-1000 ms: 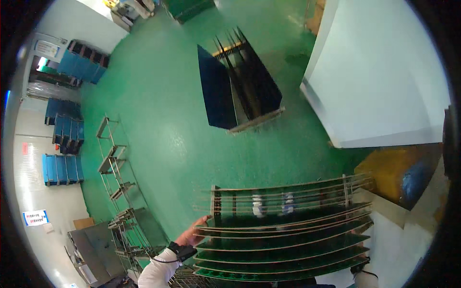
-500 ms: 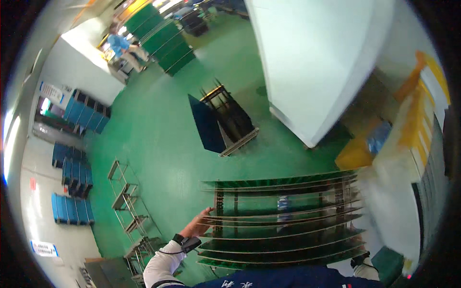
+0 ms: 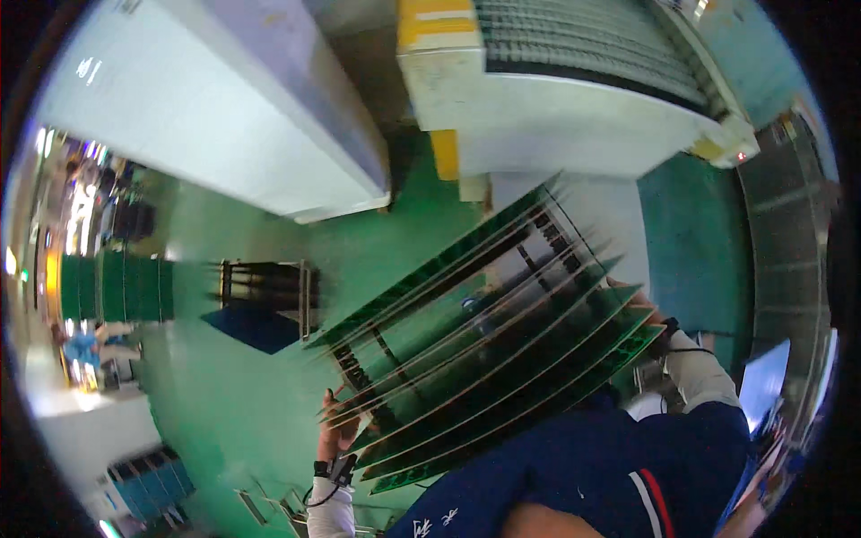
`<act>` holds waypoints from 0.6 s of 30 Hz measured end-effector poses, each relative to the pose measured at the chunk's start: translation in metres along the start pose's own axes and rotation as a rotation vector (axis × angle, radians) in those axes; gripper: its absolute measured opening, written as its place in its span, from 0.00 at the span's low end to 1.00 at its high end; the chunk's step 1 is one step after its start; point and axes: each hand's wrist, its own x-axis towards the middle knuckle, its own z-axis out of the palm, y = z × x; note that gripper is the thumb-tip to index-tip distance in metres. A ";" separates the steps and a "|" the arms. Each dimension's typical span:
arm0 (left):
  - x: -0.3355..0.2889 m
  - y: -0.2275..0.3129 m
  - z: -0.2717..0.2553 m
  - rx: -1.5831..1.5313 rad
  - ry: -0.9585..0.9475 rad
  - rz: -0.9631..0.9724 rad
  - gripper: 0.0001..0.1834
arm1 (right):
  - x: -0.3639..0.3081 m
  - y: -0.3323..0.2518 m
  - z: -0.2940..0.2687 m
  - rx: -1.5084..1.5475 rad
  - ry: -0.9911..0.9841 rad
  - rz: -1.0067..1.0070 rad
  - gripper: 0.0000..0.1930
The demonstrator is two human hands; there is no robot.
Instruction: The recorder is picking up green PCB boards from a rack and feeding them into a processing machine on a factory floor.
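Observation:
In front of my body is a black slotted rack (image 3: 357, 375) filled with several large, thin green panels (image 3: 529, 368) that look like circuit boards. They stand edge-on in rows with gaps between them, and the rack slants up to the right. My left hand (image 3: 339, 420) holds the rack's left end, its fingers partly behind the panel edges. At the opposite end my right hand (image 3: 635, 296) grips the rack, mostly covered by the panels. Green floor shows through the rack's middle.
A tall white cabinet (image 3: 242, 108) stands at the upper left. Ahead is a white machine (image 3: 556, 125) with a roller top. On the floor at left sits a dark cart (image 3: 265, 282) with a blue panel (image 3: 256, 327). A person (image 3: 90, 345) is far left; blue crates (image 3: 152, 484) stand lower left.
My view has swung to the right: the white cabinet and the cart have shifted left, and the roller machine has come into sight. The rack stays in my hands, now slanted; my right hand shows.

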 end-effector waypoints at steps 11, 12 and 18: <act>0.109 0.012 0.113 0.391 -0.283 -0.040 0.30 | -0.017 0.006 -0.123 0.346 0.260 0.140 0.17; 0.120 0.009 0.130 0.509 -0.329 -0.003 0.30 | -0.019 0.001 -0.134 0.370 0.261 0.127 0.17; 0.167 -0.004 0.270 0.411 -0.139 -0.143 0.33 | -0.041 -0.024 -0.198 0.532 0.314 0.061 0.17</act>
